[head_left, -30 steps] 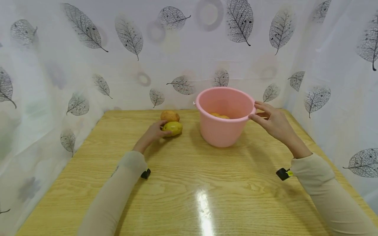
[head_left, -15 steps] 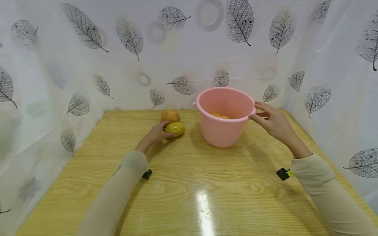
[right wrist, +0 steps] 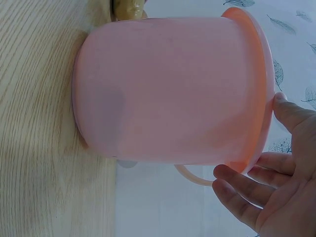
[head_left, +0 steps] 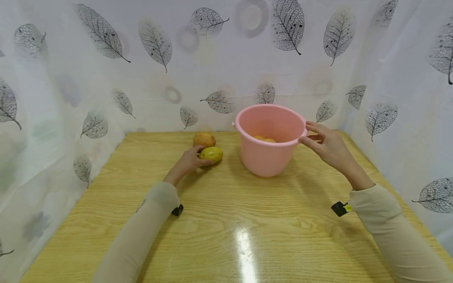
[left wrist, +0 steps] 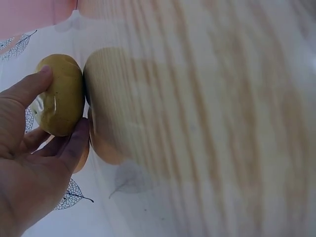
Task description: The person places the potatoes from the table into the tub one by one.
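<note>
Fruit in hand: yellow-green mango (head_left: 211, 153) lies on the table near the far edge, a little left of its middle, just left of the bucket.
Left hand (head_left: 188, 161): grip grasping the mango, thumb on one flank and fingers curled round the other, as the left wrist view (left wrist: 61, 96) shows; the fruit looks to rest on the wood, though I cannot be sure it touches.
Second fruit: orange-brown mango (head_left: 203, 139) sits just behind the first, touching or nearly so, closer to the far edge.
Right hand (head_left: 327, 145): grip released, fingers straight and laid along the right rim and wall of the pink bucket (head_left: 267, 158), steadying it.
Bucket: upright near the far edge, right of the middle; more yellow fruit (head_left: 263, 138) shows low inside.
Step, as I judge it: grasp made, lift about to begin.
Next move calls for: raising the mango above the rim, carrying it rightward over the opening, and letting go low while the other hand braces the bucket.
Surroundings: leaf-print curtain (head_left: 106, 78) hangs round three edges of the table (head_left: 226, 236).
</note>
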A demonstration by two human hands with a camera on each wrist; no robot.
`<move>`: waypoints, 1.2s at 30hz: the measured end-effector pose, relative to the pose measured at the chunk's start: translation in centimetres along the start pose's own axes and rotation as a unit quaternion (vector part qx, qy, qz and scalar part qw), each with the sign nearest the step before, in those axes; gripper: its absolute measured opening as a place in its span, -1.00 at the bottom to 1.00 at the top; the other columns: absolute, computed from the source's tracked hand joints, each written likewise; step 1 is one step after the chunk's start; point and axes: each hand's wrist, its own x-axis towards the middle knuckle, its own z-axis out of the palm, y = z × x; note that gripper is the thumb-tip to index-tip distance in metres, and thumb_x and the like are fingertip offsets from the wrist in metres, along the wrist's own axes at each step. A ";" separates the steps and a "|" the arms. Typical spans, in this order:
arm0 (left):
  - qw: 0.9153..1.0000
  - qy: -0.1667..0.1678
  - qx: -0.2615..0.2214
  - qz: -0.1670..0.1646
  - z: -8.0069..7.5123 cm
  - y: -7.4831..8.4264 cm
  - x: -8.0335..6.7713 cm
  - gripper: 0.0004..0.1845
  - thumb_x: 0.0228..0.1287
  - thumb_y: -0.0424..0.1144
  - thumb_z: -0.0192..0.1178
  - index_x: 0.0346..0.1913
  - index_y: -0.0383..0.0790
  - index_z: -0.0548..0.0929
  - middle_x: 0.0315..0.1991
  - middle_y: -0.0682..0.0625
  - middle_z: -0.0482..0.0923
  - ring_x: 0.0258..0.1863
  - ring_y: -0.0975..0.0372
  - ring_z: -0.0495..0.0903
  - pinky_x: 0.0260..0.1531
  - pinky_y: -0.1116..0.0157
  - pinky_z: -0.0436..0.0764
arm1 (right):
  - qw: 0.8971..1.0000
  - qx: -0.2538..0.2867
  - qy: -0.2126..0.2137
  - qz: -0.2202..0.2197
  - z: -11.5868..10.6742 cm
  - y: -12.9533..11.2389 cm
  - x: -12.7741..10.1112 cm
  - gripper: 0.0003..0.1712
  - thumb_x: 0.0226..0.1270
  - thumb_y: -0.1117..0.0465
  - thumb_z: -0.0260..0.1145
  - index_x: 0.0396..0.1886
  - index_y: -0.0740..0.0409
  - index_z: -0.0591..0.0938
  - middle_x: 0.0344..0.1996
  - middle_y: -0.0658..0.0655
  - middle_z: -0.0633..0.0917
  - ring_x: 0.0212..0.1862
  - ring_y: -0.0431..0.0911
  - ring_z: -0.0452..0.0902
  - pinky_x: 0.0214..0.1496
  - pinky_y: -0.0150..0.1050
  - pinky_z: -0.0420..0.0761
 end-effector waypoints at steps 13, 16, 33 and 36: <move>1.000 -0.005 0.030 0.004 0.4 0.7 -0.1 -0.16 0.35 -0.06 0.41 0.53 -0.39 0.30 0.42 -0.36 0.39 0.37 -0.16 0.42 0.42 -0.08 0.34 | 1.000 -0.016 -0.002 0.001 -0.2 -0.2 0.0 -0.35 0.52 0.04 0.35 0.46 0.24 0.49 0.50 0.22 0.40 0.17 0.25 0.65 0.07 0.06 0.70; 0.999 -0.001 0.035 0.002 0.4 0.9 -0.3 -0.16 0.35 -0.03 0.41 0.51 -0.40 0.32 0.39 -0.36 0.43 0.33 -0.15 0.45 0.39 -0.08 0.38 | 1.000 -0.014 -0.004 0.001 -0.2 -0.1 0.0 -0.35 0.52 0.04 0.35 0.46 0.25 0.49 0.50 0.22 0.40 0.16 0.26 0.65 0.06 0.05 0.71; 0.998 0.048 0.004 -0.027 -1.0 1.9 -1.3 -0.25 0.32 0.06 0.35 0.43 -0.35 0.48 0.20 -0.30 0.59 0.13 -0.09 0.57 0.20 -0.05 0.55 | 1.000 -0.011 -0.001 0.004 -0.2 0.0 -0.1 -0.35 0.51 0.04 0.36 0.46 0.24 0.49 0.51 0.21 0.39 0.17 0.25 0.64 0.00 -0.29 0.70; 0.998 0.051 -0.003 -0.039 -1.9 2.3 -1.7 -0.21 0.33 0.09 0.32 0.46 -0.34 0.45 0.23 -0.31 0.57 0.15 -0.09 0.55 0.21 -0.05 0.54 | 1.000 -0.014 -0.005 0.002 -0.2 0.2 0.0 -0.34 0.52 0.03 0.35 0.47 0.24 0.48 0.51 0.24 0.38 0.17 0.29 0.63 0.07 0.15 0.69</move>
